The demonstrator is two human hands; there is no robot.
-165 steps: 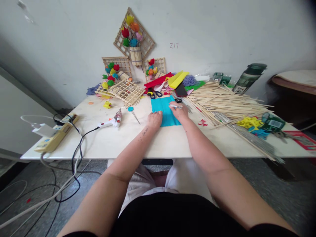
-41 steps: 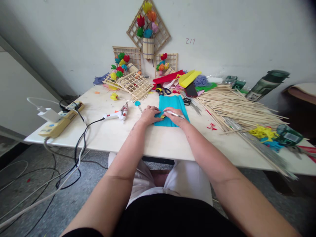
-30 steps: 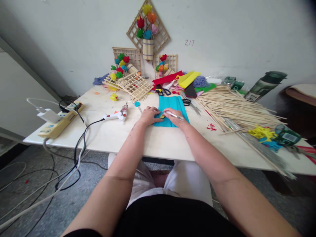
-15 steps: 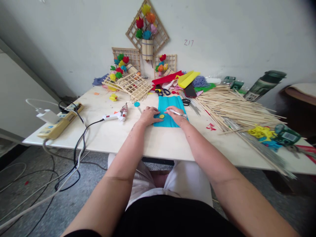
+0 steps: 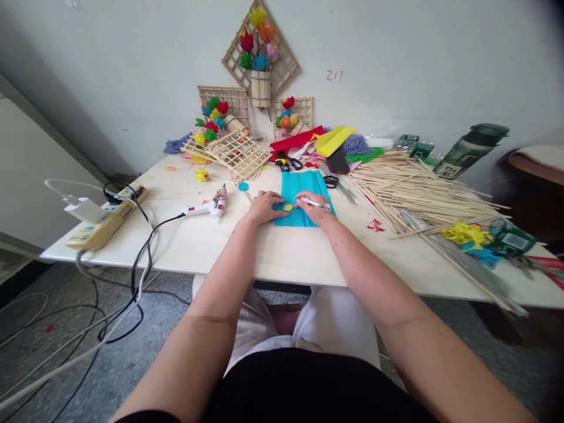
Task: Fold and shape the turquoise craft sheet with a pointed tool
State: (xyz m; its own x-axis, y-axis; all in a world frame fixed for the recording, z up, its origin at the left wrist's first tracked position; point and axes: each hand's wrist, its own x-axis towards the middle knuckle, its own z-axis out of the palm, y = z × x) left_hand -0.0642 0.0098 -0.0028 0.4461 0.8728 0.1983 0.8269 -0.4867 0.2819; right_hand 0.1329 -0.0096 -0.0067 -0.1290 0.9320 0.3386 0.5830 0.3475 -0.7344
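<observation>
Left hand: the left hand (image 5: 263, 207) lies flat on the near left edge of the blue sheet (image 5: 304, 191), fingers spread, its fingertips next to a small yellow disc (image 5: 288, 207).
Right hand: the right hand (image 5: 316, 209) is closed around a white pen (image 5: 315, 204), with the tip pointing at the disc.
Sheet: spread on the white table (image 5: 282, 252), straight ahead of the person, between the two hands.
Disc: it sits on the sheet between the hands (whether a fingertip actually touches it cannot be told).
Nearby: a glue gun (image 5: 208, 206) lies to the left, black scissors (image 5: 330, 181) just beyond the sheet, and a heap of wooden sticks (image 5: 409, 188) to the right.
Risk: the disc looks light and loose, so a nudge from the pen could slide it; the sheet could also creep if the flat hand lifts.
</observation>
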